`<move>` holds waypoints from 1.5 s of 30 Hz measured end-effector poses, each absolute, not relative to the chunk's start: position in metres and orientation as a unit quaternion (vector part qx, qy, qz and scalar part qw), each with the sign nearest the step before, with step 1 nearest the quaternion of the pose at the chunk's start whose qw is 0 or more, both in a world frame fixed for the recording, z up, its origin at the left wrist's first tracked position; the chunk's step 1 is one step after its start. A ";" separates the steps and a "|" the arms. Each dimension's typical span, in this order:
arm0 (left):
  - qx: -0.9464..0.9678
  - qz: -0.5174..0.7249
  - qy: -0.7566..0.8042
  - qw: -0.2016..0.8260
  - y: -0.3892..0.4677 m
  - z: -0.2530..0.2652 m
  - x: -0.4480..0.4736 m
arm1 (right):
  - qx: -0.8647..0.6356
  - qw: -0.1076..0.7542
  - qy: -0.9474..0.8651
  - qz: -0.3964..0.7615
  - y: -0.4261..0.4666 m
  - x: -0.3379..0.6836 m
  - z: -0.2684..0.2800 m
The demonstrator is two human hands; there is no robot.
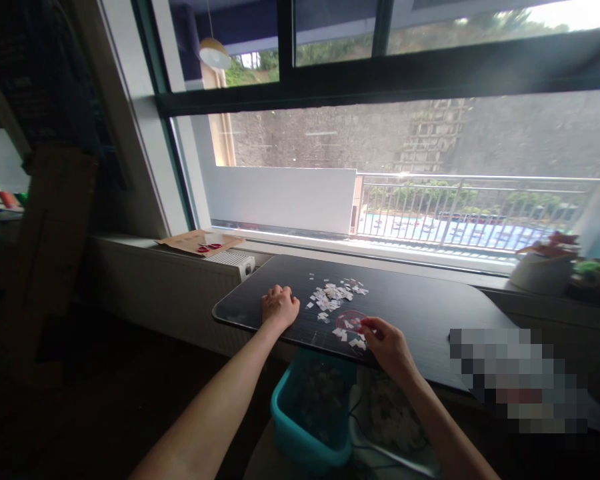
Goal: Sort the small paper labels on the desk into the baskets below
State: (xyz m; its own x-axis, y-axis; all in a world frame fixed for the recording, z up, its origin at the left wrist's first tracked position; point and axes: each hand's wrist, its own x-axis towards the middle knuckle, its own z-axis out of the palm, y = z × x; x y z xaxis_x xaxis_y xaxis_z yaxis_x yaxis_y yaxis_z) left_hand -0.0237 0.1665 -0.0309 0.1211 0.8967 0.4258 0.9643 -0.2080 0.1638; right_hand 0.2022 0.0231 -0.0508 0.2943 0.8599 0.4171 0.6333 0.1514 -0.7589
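My left hand [279, 305] rests on the dark table [410, 300] near its front edge. Its fingers are curled in and I see nothing in them. Many small white paper-like pieces [333, 293] lie in a loose heap to its right. My right hand [387, 340] pinches the edge of a round, see-through pink-red piece [349, 321], whose exact kind I cannot make out. That piece is low over the table, with white bits showing through or on it. More white bits [359, 343] lie just below it, at the front edge.
A turquoise plastic basket [280, 407] with small pieces inside stands below the table's front edge. Red-handled scissors [209, 248] lie on brown paper [180, 242] on the left sill. A pale pot [537, 272] stands at the right sill. A blurred patch covers the table's right end.
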 end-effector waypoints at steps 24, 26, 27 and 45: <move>-0.745 -0.220 -0.626 0.068 0.165 -0.029 -0.023 | -0.630 0.483 -0.603 0.070 0.015 0.199 -0.047; -0.745 -0.219 -0.626 0.067 0.165 -0.029 -0.023 | -0.614 0.483 -0.621 0.068 0.016 0.199 -0.048; -0.745 -0.219 -0.626 0.067 0.165 -0.029 -0.023 | -0.614 0.474 -0.627 0.065 0.016 0.199 -0.048; -0.747 -0.297 -0.594 0.030 0.165 -0.028 -0.029 | -0.652 0.520 -0.539 0.117 0.014 0.220 -0.052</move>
